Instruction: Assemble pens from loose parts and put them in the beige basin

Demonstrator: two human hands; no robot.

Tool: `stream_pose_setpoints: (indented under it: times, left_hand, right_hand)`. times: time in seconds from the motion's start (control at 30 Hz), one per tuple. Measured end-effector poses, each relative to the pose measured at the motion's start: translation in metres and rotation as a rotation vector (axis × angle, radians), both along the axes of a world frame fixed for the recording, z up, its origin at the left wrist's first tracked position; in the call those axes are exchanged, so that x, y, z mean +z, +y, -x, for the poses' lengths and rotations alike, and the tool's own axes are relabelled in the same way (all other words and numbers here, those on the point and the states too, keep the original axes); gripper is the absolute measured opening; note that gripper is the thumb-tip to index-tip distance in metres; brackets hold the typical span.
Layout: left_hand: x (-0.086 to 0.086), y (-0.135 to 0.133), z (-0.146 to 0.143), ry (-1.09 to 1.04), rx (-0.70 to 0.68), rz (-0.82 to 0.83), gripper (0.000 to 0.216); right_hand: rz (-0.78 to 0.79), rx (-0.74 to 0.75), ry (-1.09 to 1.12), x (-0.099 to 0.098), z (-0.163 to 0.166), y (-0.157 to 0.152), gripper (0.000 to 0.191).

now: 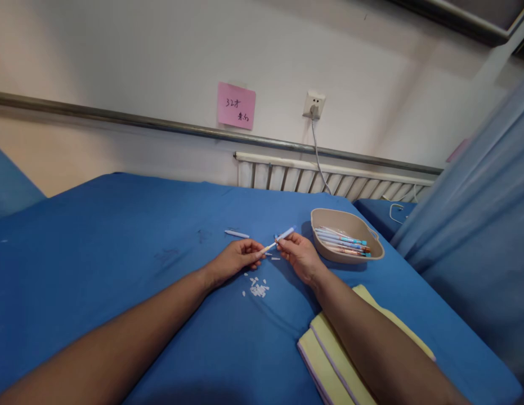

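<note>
Over the blue-covered bed, my right hand point(303, 256) is closed on a pale blue pen barrel point(286, 232) that tilts up to the right. A thin white and yellowish pen refill point(269, 247) sticks out of its lower end. The fingertips of my left hand point(237, 259) pinch the refill's free end. Beyond my left hand lies another pale blue pen piece point(237, 234). Small white pointed pieces point(276, 259) rest between my hands. Nearer to me, many tiny white bits point(259, 289) form a loose pile on the sheet.
A beige basket point(346, 259) with several pens point(341, 239) inside stands right of my hands. Under my right forearm is a folded yellow towel point(333, 351). A blue curtain point(477, 225) hangs at the right; a white radiator point(287, 175) runs along the wall.
</note>
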State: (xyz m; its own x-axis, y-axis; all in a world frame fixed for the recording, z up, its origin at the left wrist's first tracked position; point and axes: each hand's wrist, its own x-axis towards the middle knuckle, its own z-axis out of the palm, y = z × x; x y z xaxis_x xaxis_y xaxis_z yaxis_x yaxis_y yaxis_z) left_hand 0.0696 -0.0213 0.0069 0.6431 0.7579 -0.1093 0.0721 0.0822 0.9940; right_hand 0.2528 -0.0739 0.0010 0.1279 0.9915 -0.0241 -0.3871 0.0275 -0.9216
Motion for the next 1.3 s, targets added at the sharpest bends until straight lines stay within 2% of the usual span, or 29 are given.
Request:
stream_pose_setpoints:
  times: [0.13,0.27,0.43,0.6,0.8,0.9,1.0,1.1,1.17,1.3]
  left_hand:
    - [0.001,-0.003,-0.001,-0.013,0.008,0.022,0.035]
    - [0.002,-0.004,-0.001,-0.012,-0.009,0.028,0.032]
    - [0.005,-0.006,0.001,0.025,-0.025,0.023,0.033]
    - [0.009,-0.009,0.002,0.041,-0.079,0.034,0.033]
    - [0.01,-0.012,-0.001,-0.026,-0.006,-0.028,0.033]
    - [0.01,-0.012,-0.001,-0.045,-0.01,0.021,0.046]
    - [0.01,-0.01,0.0,0.013,-0.038,0.102,0.045]
    - [0.01,-0.007,0.001,0.053,-0.028,0.047,0.038]
    - [0.011,-0.007,0.001,0.009,0.008,-0.002,0.035]
    - [0.012,-0.011,0.0,-0.02,0.005,0.076,0.044]
  right_hand:
    - [-0.051,0.005,-0.058,-0.002,0.002,-0.001,0.032]
    - [-0.114,0.056,-0.225,-0.001,0.004,-0.003,0.03]
    - [-0.107,0.06,-0.327,0.003,0.004,-0.005,0.033]
    - [-0.127,0.081,-0.335,0.001,0.004,-0.005,0.031]
    - [-0.162,0.039,-0.321,0.001,0.01,-0.006,0.027]
    - [-0.171,0.021,-0.313,0.001,0.011,-0.006,0.027]
    - [-0.166,-0.015,-0.301,0.0,0.009,-0.005,0.027]
    - [-0.155,-0.014,-0.293,-0.001,0.008,-0.005,0.028]
    - [-0.161,0.006,-0.289,-0.001,0.008,-0.005,0.027]
    - [-0.173,0.005,-0.282,-0.001,0.009,-0.006,0.027]
